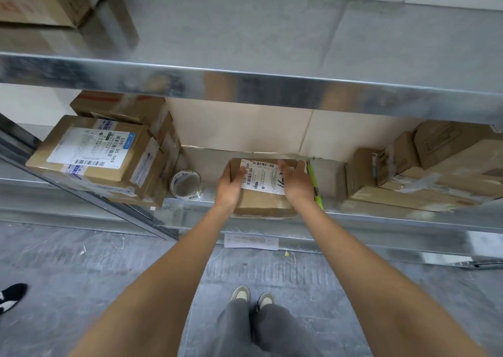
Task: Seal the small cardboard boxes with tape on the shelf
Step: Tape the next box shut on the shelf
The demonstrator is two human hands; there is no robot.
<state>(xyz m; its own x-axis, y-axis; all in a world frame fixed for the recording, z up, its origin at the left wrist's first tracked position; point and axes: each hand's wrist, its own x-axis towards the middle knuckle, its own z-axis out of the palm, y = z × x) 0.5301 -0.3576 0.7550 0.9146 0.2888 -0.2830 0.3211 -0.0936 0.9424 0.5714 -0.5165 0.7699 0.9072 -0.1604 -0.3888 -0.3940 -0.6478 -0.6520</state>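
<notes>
- While both arms reach forward in the head view, the left hand (229,183) and right hand (296,183) grasp the small cardboard box (262,201) by its sides.
- Brown, with a white barcoded label (261,178) on top, it sits at the front edge of the metal shelf (381,215), near the tape roll (186,184).

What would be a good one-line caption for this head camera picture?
Both hands, left and right, hold a small labelled cardboard box on a metal shelf, beside a roll of clear tape.
</notes>
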